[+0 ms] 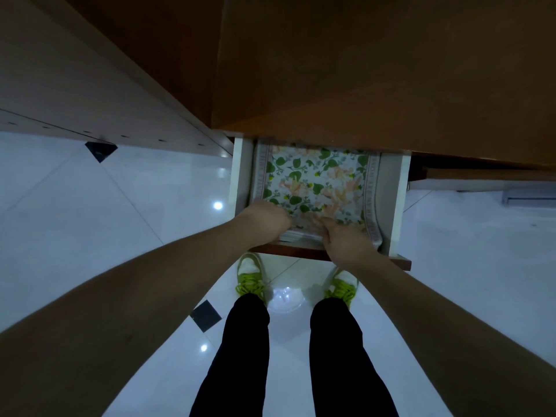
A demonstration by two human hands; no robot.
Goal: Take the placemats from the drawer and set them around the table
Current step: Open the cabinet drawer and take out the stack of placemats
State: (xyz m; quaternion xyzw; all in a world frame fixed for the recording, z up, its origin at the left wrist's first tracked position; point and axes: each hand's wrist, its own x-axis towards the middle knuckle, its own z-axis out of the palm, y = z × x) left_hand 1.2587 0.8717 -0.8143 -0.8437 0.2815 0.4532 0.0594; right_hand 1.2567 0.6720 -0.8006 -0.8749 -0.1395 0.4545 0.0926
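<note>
A drawer with white walls and a dark wooden front stands pulled out from under a brown cabinet top. Inside lies a stack of placemats with a pattern of green leaves and peach flowers and a lettered border. My left hand reaches into the drawer at the stack's near left corner, fingers curled down over the edge of the mats. My right hand sits at the near edge of the stack to the right, fingers tucked against the mats. The fingertips of both hands are hidden, so the grip itself is unclear.
The brown wooden cabinet top overhangs the back of the drawer. A pale panel runs along the left. Below is a glossy white tiled floor with small black insets, and my legs and green shoes stand just in front of the drawer.
</note>
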